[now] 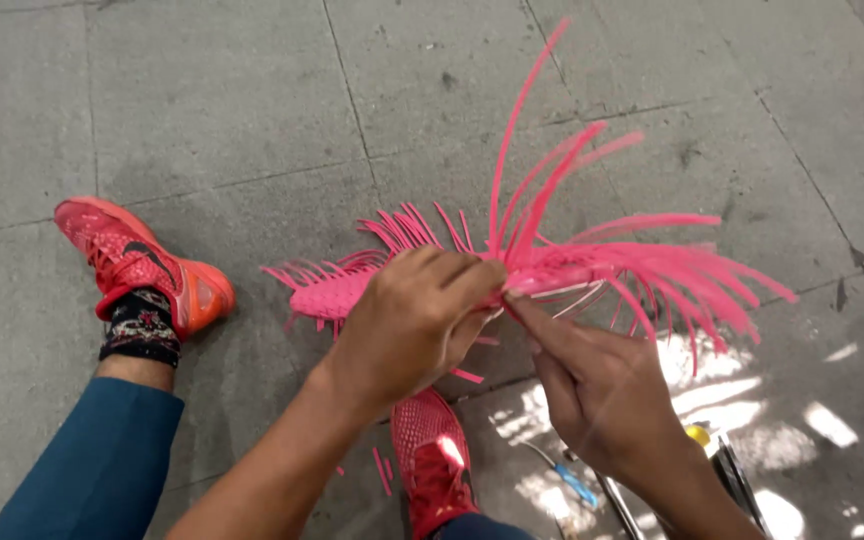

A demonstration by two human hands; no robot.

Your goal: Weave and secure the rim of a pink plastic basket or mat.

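A half-woven pink plastic piece (337, 290) is held flat in front of me, with many loose pink strips (672, 275) fanning out to the right and several standing upward. My left hand (407, 320) grips its woven middle from above. The fingers of my right hand (592, 385) pinch a strip at the weave's open edge, just right of my left hand's fingertips.
Grey concrete floor slabs (232, 90) lie below. My red shoes rest on the floor, one (137, 260) at the left and the other (432, 460) under my hands. Short pink offcuts (382, 470) lie by it. A metal frame (722, 470) shows at the bottom right.
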